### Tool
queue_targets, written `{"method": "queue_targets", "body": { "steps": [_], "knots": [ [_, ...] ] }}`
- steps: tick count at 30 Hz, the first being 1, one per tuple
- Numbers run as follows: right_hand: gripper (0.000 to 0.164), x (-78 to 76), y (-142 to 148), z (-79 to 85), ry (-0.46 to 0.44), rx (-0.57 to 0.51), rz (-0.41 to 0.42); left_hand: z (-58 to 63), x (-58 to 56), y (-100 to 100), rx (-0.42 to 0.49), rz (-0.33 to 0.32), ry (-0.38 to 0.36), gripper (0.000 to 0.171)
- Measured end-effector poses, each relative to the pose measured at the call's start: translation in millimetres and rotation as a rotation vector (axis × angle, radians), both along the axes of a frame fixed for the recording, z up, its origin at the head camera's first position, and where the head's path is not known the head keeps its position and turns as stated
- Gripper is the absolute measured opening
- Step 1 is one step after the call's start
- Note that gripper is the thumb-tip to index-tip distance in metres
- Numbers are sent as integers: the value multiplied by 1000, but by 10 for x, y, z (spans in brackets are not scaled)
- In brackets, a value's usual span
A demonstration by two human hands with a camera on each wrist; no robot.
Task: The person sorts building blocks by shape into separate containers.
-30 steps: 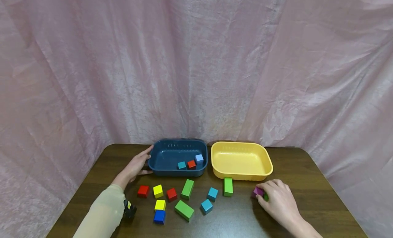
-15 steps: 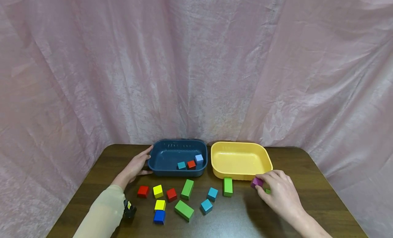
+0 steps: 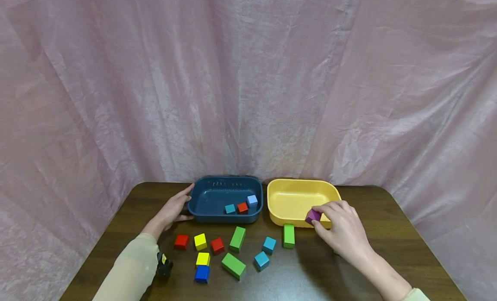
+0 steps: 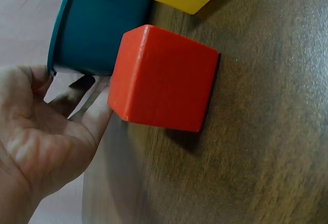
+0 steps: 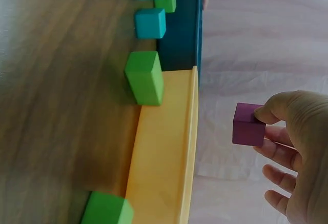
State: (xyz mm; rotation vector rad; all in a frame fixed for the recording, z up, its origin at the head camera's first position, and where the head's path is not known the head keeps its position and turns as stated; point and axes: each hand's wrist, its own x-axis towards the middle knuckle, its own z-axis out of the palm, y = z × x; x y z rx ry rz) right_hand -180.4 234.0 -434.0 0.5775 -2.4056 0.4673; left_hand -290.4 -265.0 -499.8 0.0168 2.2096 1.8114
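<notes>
My right hand (image 3: 343, 230) pinches a purple cube (image 3: 312, 216) between thumb and fingertips, above the front right of the yellow tray (image 3: 295, 222). In the right wrist view the purple cube (image 5: 249, 125) is held higher than the tray's rim, apart from it. My left hand (image 3: 172, 210) rests against the left end of the dark blue tray (image 3: 223, 218), its fingers fairly straight. The left wrist view has that hand (image 4: 46, 131) at the tray's wall (image 4: 97, 29), with some fingertips hidden. Inside the blue tray lie a teal block (image 3: 230, 209), a red block (image 3: 242, 208) and a light blue cube (image 3: 252, 201).
Before the trays lie red cubes (image 3: 181, 242), yellow cubes (image 3: 200, 241), a blue cube (image 3: 202, 274), green blocks (image 3: 234, 266) and light blue cubes (image 3: 262, 261). Another green block (image 3: 289, 236) stands at the yellow tray's front. Near my right hand is a green block (image 5: 107, 209). A pink curtain (image 3: 248, 85) hangs behind.
My right hand has lifted the purple cube off the table and carried it up and left, over the yellow tray's front edge. The left hand has stayed at the blue tray.
</notes>
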Motion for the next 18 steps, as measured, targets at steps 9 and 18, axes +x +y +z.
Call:
{"method": "queue_targets", "body": {
  "steps": [9,18],
  "knots": [
    [21,-174,-190,71,8,-4,38,-6,-8,4,2,3,0,59],
    [32,-355,-379,161,18,-2,39,-21,-6,0,0,2,1,59]
  ]
}}
